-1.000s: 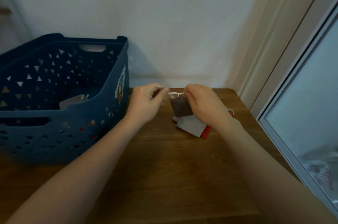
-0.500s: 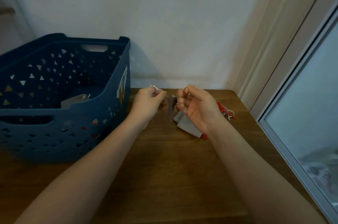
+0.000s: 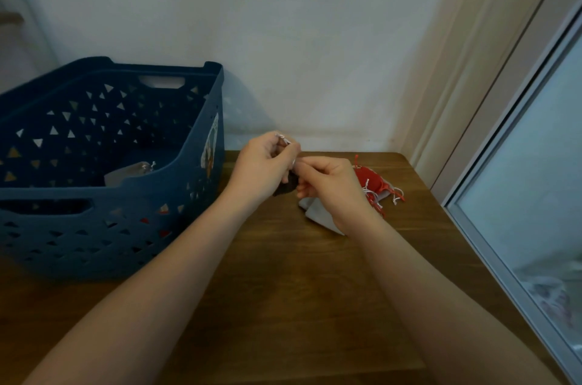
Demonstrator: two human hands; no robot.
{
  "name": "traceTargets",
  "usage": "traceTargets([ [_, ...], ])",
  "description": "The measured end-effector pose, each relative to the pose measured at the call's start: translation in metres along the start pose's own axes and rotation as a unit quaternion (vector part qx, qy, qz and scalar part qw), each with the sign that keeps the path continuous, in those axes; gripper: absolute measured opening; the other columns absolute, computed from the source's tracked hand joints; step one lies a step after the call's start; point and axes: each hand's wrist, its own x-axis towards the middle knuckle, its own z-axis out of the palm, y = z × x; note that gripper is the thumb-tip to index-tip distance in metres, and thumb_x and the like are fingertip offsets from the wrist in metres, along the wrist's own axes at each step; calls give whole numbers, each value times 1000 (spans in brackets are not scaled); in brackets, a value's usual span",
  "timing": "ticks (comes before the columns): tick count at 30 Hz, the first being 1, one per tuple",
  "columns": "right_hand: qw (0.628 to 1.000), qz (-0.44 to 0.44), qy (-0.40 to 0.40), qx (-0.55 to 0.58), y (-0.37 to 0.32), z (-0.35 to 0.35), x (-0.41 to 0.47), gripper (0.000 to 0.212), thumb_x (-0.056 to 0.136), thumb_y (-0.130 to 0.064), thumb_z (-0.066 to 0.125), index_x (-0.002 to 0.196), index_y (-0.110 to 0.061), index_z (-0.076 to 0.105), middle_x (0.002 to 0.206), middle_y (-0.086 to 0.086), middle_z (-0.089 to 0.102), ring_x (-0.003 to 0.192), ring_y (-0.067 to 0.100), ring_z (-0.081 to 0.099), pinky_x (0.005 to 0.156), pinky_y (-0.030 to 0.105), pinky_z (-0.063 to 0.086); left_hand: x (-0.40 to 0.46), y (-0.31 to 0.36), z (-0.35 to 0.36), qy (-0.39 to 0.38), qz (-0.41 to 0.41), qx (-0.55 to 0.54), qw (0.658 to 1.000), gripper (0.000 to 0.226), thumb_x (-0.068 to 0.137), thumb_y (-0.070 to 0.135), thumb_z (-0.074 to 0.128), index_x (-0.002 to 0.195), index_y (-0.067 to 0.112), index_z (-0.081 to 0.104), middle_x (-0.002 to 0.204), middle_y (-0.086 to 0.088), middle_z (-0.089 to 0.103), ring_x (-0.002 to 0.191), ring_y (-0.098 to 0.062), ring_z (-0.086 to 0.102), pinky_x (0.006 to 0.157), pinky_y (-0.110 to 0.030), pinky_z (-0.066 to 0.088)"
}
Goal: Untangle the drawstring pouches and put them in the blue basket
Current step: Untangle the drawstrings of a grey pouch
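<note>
Brown pouch (image 3: 286, 187) held right of blue basket (image 3: 126, 227); left hand (image 3: 263, 164), right hand (image 3: 327, 184) grips pinch its white drawstring (image 3: 285, 140) to work it free.

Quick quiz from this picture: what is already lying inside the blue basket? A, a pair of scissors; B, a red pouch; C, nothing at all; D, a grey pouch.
D: a grey pouch with a pale drawstring lies on the floor of the blue basket, seen over its near wall, while the red pouch is on the table.
</note>
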Motion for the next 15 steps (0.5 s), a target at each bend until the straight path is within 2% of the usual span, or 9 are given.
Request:
traceTargets([
  [2, 999, -23, -29, -24, 0, -1, -1, 13, 91, -8, 57, 90, -12, 69, 69, 0, 63, 58, 3, 56, 58, 19, 50, 1, 1, -1, 5, -5, 5, 1000, 20, 93, 20, 55, 75, 14, 58, 46, 8, 49, 45, -5, 45, 58, -28, 43],
  [4, 998, -30, -35, -41, -1, -1, -1, 9, 90, -9, 58, 87, -10, 66, 65, -2, 61, 56, 4, 55, 57, 19, 48, 0, 2, -1, -2, -24, -44, 999, 19, 93, 18, 56, 74, 14, 58, 49, 9, 47, 43, -3, 41, 49, -22, 38],
  [7, 999, -2, -11, 31, -2, 0, 2, 17, 93, -9, 53, 77, -11, 58, 57, -2, 55, 50, 9, 51, 55, 23, 44, -6, 2, 2, -33, -86, -144, 985, 11, 94, 21, 54, 86, 15, 58, 52, 11, 49, 39, 0, 37, 40, -14, 31],
  [9, 996, 15, -5, 90, -1, -1, 4, 20, 95, -10, 50, 76, -12, 55, 57, -2, 54, 49, 11, 50, 57, 27, 42, -11, -2, 3, -71, -120, -180, 974, 14, 96, 25, 51, 90, 14, 58, 51, 11, 50, 38, -1, 36, 39, -14, 30],
  [12, 992, 18, -7, 121, -2, -3, 4, 20, 96, -13, 48, 79, -12, 59, 57, -5, 53, 51, 9, 49, 61, 29, 42, -13, -6, 2, -109, -116, -180, 971, 14, 94, 24, 53, 89, 14, 60, 59, 5, 54, 41, -3, 37, 41, -15, 30],
  [15, 994, 16, 4, 112, -5, -5, 4, 17, 95, -12, 49, 86, -8, 64, 53, -5, 49, 49, 8, 46, 56, 23, 41, -10, -4, 1, -110, -106, -141, 978, 6, 92, 17, 56, 88, 15, 61, 62, 6, 57, 41, 4, 45, 42, -9, 34],
])
